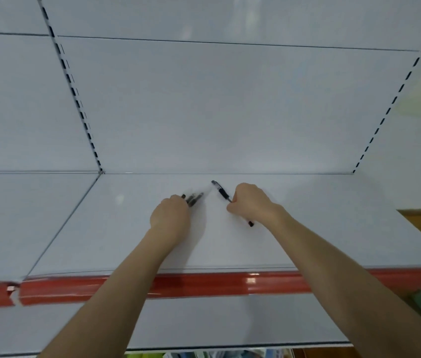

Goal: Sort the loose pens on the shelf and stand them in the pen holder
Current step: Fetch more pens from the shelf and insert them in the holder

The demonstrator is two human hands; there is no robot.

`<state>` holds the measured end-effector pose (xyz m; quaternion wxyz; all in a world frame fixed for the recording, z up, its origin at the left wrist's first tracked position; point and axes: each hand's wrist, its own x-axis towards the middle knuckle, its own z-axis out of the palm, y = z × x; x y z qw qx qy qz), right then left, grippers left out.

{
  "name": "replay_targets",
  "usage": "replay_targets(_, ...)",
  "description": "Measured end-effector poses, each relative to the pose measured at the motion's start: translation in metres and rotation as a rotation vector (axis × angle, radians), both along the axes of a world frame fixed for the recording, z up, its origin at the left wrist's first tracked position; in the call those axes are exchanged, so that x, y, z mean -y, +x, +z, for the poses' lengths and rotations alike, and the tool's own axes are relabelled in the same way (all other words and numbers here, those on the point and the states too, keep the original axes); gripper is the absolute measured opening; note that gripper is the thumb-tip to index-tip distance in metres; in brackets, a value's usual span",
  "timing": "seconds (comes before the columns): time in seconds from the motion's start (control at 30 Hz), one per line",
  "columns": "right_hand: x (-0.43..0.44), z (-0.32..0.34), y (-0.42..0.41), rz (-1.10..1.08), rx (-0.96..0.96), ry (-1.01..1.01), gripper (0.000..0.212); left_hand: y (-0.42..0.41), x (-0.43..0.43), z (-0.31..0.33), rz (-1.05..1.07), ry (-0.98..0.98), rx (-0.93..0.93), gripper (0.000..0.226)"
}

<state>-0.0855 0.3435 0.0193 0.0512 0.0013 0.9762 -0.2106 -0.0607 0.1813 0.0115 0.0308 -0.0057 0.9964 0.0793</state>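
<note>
- Pens (pixel 193 198) in a small, blurred bundle stick out toward the far right from the left hand (pixel 170 215), whose fingers curl round them. I cannot tell how many there are.
- One more black pen (pixel 221 191) runs through the right hand (pixel 249 202), gripped in a closed fist near its middle. One end points far-left and the other shows near the wrist.
- Both hands sit close together over the middle of the white shelf (pixel 333 228), toward its far side, just short of the back panel (pixel 230 112).
- No pen holder is in view, so none of these pens stands in it yet. Gathering looks like the step in hand.
- Main risk, as I judge it: the bundle seems held near one end, so a slack grip could let a pen slide out, roll to the red edge strip (pixel 204 284) at the near lip, and drop off.
- Bringing the two hands together to merge the pens could knock the ends and spill the bundle.
</note>
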Motion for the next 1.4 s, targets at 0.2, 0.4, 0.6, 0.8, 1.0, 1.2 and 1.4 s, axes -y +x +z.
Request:
replay_targets(0.2,0.006,0.013,0.039,-0.040,-0.041,-0.902,0.013,0.006,0.021,0.017,0.125,1.405,0.048,0.009)
replay_targets(0.4,0.057,0.012,0.071,0.216,-0.140,-0.880,0.010,0.039,0.026,0.039,0.069,1.719,-0.176,0.019)
replay_targets(0.6,0.117,0.014,0.089,0.323,-0.188,-0.998,0.014,0.069,0.070,0.052,0.157,1.783,-0.517,0.010)
replay_targets(0.8,0.193,0.026,0.109,0.522,-0.081,-1.048,0.011,0.102,0.144,0.062,0.205,1.806,-0.693,0.007)
replay_targets(1.0,0.302,0.030,0.137,0.715,-0.028,-0.898,0.010,0.153,0.250,0.058,0.299,1.630,-0.807,0.006)
replay_targets(1.2,0.431,0.047,0.169,0.684,-0.217,-0.944,0.017,0.222,0.389,0.053,0.375,1.500,-0.853,0.009)
replay_targets(1.4,0.556,0.077,0.202,0.961,-0.092,-1.060,0.004,0.282,0.484,0.047,0.447,1.415,-0.907,0.013)
